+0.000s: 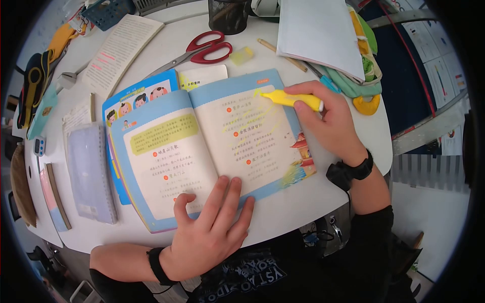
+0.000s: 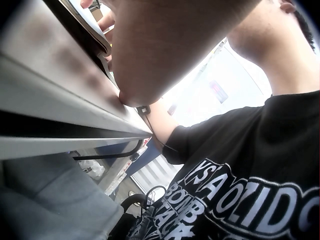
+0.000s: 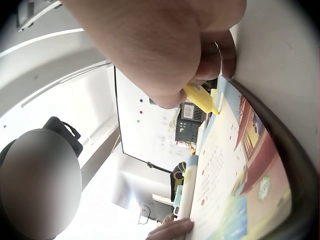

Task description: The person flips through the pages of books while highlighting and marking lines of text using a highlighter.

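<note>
An illustrated book point(image 1: 255, 174) printed in Chinese lies spread on the white table. My right hand point(image 1: 336, 121) pinches a yellow highlighter point(image 1: 298, 100), whose tip is at the upper part of the right-hand page. Yellow strokes mark several lines of text there. In the right wrist view the highlighter point(image 3: 200, 99) points down at the page beside a painted building. My left hand point(image 1: 212, 230) rests with spread fingers on the book's lower edge near the spine. A blue-covered book point(image 1: 139, 101) sticks out from under the open one.
Beyond the book lie red-handled scissors point(image 1: 209, 48), a small yellow block point(image 1: 242, 55) and a pencil point(image 1: 280, 53). White paper point(image 1: 321, 38) partly covers a green pouch point(image 1: 353, 93) at the right. On the left are a clear-covered notebook point(image 1: 93, 174) and a printed book point(image 1: 121, 53).
</note>
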Demonstrator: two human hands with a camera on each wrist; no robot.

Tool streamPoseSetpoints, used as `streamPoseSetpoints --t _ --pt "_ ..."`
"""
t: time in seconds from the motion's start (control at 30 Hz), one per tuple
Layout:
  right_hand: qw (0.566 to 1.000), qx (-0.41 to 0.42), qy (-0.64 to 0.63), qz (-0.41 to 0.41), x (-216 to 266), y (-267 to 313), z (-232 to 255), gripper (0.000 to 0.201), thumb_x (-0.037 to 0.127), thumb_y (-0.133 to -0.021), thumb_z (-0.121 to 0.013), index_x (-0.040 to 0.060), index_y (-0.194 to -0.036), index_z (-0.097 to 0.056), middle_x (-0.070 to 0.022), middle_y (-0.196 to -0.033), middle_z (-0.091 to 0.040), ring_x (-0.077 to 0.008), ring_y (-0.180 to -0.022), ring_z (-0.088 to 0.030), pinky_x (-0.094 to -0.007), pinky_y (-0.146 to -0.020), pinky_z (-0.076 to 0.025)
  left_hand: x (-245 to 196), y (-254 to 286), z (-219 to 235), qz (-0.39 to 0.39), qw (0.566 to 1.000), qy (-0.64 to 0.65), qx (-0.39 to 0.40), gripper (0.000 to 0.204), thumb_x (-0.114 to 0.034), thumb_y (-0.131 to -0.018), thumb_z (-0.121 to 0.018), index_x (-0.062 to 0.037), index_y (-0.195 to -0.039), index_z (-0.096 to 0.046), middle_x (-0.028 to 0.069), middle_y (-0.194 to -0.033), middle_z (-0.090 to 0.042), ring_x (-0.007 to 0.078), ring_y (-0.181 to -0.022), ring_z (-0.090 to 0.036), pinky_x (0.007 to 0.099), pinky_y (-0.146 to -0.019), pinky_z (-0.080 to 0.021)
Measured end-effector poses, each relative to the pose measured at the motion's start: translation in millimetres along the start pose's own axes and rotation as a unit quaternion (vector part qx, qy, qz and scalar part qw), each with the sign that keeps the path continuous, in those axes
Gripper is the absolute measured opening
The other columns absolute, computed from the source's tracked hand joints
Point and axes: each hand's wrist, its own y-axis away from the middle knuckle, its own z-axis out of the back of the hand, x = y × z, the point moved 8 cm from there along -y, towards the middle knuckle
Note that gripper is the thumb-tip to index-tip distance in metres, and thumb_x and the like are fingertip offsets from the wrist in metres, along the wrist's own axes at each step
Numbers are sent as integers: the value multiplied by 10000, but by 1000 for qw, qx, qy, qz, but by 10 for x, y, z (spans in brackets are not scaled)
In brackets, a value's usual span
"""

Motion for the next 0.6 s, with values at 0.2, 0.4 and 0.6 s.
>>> streamPoseSetpoints --t 0.2,0.4,0.6 --pt "996 -10 7 -91 -59 15 14 242 85 -995 -660 27 -1225 -705 -13 -949 -695 -51 -705 -480 -225 -621 -408 1 8 -12 2 1000 7 2 631 -390 -749 -805 -169 -1324 -670 208 -1559 -484 341 -1416 -502 615 -960 -322" --pt "1000 -9 -11 9 24 4 19 228 82 -1004 -650 17 -1217 -704 -71 -1066 -742 -98 -855 -626 -241 -754 -497 -10 0 4 0 1000 0 -3 626 -388 -753 -802 -166 -1323 -671 209 -1560 -481 343 -1416 -502 616 -956 -324" --pt "993 -51 -28 -104 -74 31 69 224 82 -1007 -643 4 -1207 -707 -102 -1134 -749 -151 -988 -685 -263 -863 -523 1 4 -9 0 1000 6 4 623 -390 -755 -801 -165 -1322 -674 210 -1560 -479 343 -1415 -502 617 -952 -327"
